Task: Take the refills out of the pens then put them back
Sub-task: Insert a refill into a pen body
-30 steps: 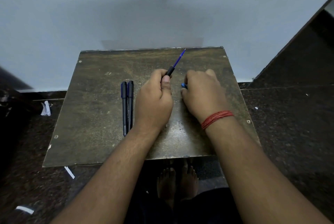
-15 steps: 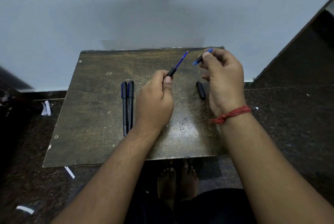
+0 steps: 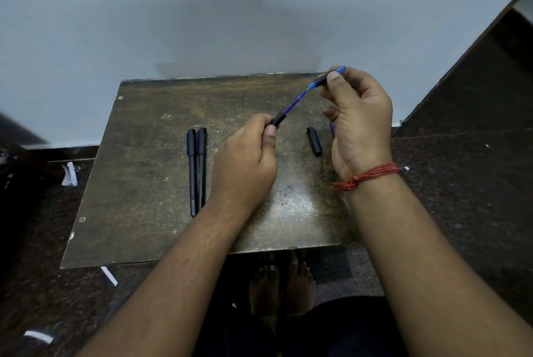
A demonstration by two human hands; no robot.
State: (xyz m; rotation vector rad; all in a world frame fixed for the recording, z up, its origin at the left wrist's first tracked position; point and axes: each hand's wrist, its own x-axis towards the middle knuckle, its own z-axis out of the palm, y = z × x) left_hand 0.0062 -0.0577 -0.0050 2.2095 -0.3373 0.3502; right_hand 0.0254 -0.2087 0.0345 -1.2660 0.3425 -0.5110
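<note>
Head cam: left hand (image 3: 245, 160) fisted round black pen barrel (image 3: 278, 119), thin blue refill (image 3: 295, 102) poking out far-right. Right hand (image 3: 357, 123) pinches blue-black tip piece (image 3: 326, 79) right at refill's end. Black cap (image 3: 314, 141) lies on table (image 3: 138, 183) between hands.

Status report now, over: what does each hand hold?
Left hand grips pen barrel, blue refill sticking out. Right hand pinches tip section at refill's end. Cap lies on table. Nothing blocking.
</note>
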